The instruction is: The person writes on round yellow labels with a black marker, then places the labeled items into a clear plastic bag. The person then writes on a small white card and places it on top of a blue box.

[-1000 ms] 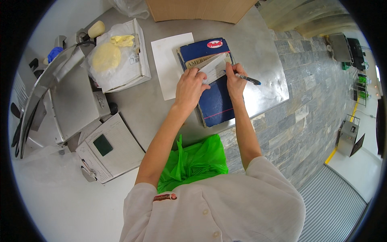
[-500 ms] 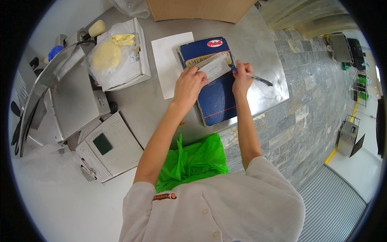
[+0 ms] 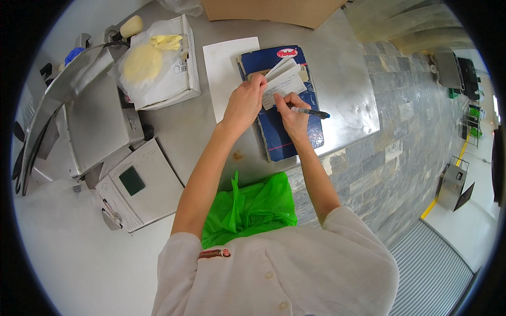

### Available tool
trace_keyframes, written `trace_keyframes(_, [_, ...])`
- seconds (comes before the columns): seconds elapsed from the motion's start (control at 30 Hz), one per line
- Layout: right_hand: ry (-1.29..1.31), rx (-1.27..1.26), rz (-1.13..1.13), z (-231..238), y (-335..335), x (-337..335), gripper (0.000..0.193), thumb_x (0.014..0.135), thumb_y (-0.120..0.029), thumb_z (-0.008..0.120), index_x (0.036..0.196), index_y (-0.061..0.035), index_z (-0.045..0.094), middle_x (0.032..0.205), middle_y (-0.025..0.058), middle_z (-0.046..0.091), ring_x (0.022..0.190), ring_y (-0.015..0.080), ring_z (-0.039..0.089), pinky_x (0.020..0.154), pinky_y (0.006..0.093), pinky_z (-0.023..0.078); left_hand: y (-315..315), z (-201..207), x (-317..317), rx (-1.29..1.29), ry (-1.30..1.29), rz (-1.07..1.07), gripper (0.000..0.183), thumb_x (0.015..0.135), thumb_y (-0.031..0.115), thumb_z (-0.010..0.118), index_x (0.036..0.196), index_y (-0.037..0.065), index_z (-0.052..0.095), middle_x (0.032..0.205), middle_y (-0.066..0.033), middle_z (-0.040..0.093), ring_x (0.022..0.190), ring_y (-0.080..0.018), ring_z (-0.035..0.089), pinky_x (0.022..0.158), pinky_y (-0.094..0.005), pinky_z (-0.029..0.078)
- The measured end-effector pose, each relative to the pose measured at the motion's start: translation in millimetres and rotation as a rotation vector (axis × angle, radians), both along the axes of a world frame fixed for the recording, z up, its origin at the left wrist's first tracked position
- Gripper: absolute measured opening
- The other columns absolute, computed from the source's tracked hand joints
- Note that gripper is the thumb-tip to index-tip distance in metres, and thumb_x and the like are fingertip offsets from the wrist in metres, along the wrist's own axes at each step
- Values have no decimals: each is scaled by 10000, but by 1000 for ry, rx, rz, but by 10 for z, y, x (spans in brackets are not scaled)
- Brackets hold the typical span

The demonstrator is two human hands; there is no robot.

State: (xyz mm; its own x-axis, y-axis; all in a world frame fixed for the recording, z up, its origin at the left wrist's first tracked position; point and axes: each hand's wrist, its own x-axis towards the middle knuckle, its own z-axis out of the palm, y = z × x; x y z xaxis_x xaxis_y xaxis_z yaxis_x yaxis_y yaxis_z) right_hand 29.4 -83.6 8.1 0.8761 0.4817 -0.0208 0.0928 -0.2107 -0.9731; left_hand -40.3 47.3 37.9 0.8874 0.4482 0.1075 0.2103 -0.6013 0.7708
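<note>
- Grey stone tiles [image 3: 395, 124] covered the floor at right of the frame, next to the metal table [image 3: 348, 89]; a cardboard box [image 3: 274, 9] stood at the top edge.
- On this table, in the upper middle, lay a worn blue book [image 3: 276, 142], with a white sheet [image 3: 219, 68] at its left.
- Your left hand [image 3: 243, 105] gripped the paper slips [image 3: 289, 84] by their left edge, above the book.
- Your right hand [image 3: 293, 118] kept the pen [image 3: 311, 111] in its curled fingers. Its fingertips were at the slips' lower edge; whether they also pinched the paper, one could not tell.
- Half a second before, your right hand was at the slips' right side; since then it came lower, and the slips opened like a fan.
- This suggested that you were separating the slips, rather than writing.
</note>
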Motion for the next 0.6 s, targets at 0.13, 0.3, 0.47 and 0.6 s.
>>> trace_keyframes(0.13, [-129, -67, 50, 3, 12, -18, 226, 779, -136, 677, 646, 16, 576, 532, 36, 521, 500, 63, 403, 464, 246, 333, 12, -39, -10, -5, -9, 5, 107, 913, 147, 457, 933, 49, 416, 769, -179, 576, 724, -361, 579, 615, -442, 470])
trace_keyframes(0.3, [-192, -40, -18, -3, 46, -31, 210, 768, -109, 681, 633, 14, 577, 522, 45, 520, 483, 68, 404, 455, 251, 341, 18, -54, 1, -35, -5, 9, 105, 912, 139, 455, 927, 44, 413, 778, -183, 574, 731, -364, 581, 615, -446, 468])
trace_keyframes(0.47, [-204, -72, -29, 4, 33, -6, 201, 761, -97, 687, 638, 16, 575, 530, 50, 529, 487, 69, 418, 459, 247, 351, 26, -71, 4, -40, -2, 8, 111, 911, 143, 458, 934, 43, 415, 793, -180, 580, 742, -365, 586, 619, -444, 470])
trace_keyframes(0.6, [-218, -88, -29, -19, 27, -6, 205, 759, -95, 688, 632, 14, 570, 529, 52, 534, 487, 73, 428, 462, 243, 357, 30, -59, 0, -43, -27, 11, 115, 910, 150, 467, 939, 44, 431, 786, -183, 582, 734, -367, 585, 617, -441, 464])
